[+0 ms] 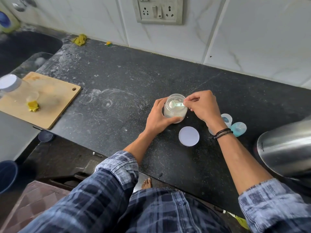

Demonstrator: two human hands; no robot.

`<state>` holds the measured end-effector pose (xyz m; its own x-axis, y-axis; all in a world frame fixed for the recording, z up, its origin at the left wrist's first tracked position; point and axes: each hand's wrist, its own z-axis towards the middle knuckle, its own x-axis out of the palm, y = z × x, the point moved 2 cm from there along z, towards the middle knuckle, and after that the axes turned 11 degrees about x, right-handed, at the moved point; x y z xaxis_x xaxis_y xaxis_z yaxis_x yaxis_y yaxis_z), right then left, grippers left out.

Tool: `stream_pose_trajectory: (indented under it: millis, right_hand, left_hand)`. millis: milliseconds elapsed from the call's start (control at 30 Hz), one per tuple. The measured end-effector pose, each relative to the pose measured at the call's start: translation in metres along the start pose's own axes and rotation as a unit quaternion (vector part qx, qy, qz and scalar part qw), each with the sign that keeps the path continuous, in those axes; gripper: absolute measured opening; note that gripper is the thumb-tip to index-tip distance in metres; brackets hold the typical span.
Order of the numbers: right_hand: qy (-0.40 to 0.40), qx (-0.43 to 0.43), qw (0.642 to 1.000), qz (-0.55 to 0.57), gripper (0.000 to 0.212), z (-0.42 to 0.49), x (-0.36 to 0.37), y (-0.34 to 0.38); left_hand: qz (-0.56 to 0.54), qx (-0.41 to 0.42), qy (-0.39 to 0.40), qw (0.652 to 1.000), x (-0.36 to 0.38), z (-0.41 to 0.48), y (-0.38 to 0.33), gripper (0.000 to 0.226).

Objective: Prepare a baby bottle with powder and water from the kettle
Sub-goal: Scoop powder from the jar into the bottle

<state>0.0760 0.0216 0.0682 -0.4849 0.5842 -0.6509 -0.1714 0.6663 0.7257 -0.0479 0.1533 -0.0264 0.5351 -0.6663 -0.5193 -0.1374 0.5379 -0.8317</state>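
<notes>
Scoop (175, 105) lies across the powder jar (175, 113), handle rightward, pinched by your right hand (202, 105); your left hand (157, 118) grips that jar on the tabletop (117, 81). Baby bottle (226, 118) waits just right, nearest your right hand.

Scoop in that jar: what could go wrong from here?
Powder could spill: the scoop, pinched in the right hand, must travel from the jar, which the left hand holds, over the counter to the baby bottle behind the right wrist. The wrist could also knock that bottle. The jar's lid lies off, so the powder sits exposed.
</notes>
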Motion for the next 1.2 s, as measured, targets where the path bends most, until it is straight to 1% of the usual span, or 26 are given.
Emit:
stream_pose_trajectory:
  millis: [133,267,400,567,700,767,833,900,967,1067,1200]
  right_hand:
    - [-0.003,-0.008,1.000,-0.011,0.006,-0.001,0.002,0.002]
    - [-0.011,0.013,1.000,0.006,0.005,-0.004,0.002,-0.003]
    - [-0.019,0.032,0.999,0.040,0.018,-0.011,0.001,-0.014]
    - [-0.025,0.056,0.995,0.080,0.023,-0.016,0.002,-0.019]
    - [-0.019,0.078,0.992,0.099,0.013,-0.018,0.002,-0.019]
    - [-0.023,0.083,0.991,0.099,0.012,-0.020,0.000,-0.020]
    - [-0.041,0.069,0.994,0.070,0.012,-0.020,-0.001,-0.019]
    - [-0.066,0.034,0.997,0.016,0.009,-0.020,-0.003,-0.014]
    - [-0.078,0.001,0.996,-0.040,0.012,-0.019,-0.003,-0.006]
    - [-0.072,-0.036,0.991,-0.111,0.016,-0.017,-0.001,0.007]
    - [-0.068,-0.074,0.979,-0.176,0.016,-0.012,0.004,0.021]
  left_hand:
    - [-0.001,0.000,0.001,1.000,0.000,0.000,0.001,0.091]
    - [0.000,0.000,0.001,1.000,0.000,0.000,0.000,0.091]
    - [0.002,0.000,0.002,1.000,-0.001,0.000,-0.001,0.091]
    - [0.004,0.006,0.000,1.000,0.000,0.000,0.000,0.090]
    - [0.004,0.007,0.000,1.000,-0.001,0.000,0.000,0.090]
    - [0.002,0.009,0.000,1.000,-0.001,0.000,0.000,0.090]
    - [0.000,0.007,-0.001,1.000,0.000,0.000,0.000,0.089]
    - [0.001,0.004,-0.001,1.000,0.000,0.000,0.001,0.091]
    - [0.000,0.004,0.000,1.000,0.000,0.000,0.001,0.093]
    - [0.000,0.001,0.000,1.000,0.001,0.000,0.003,0.093]
    - [-0.005,-0.001,0.000,1.000,0.001,0.000,0.002,0.093]
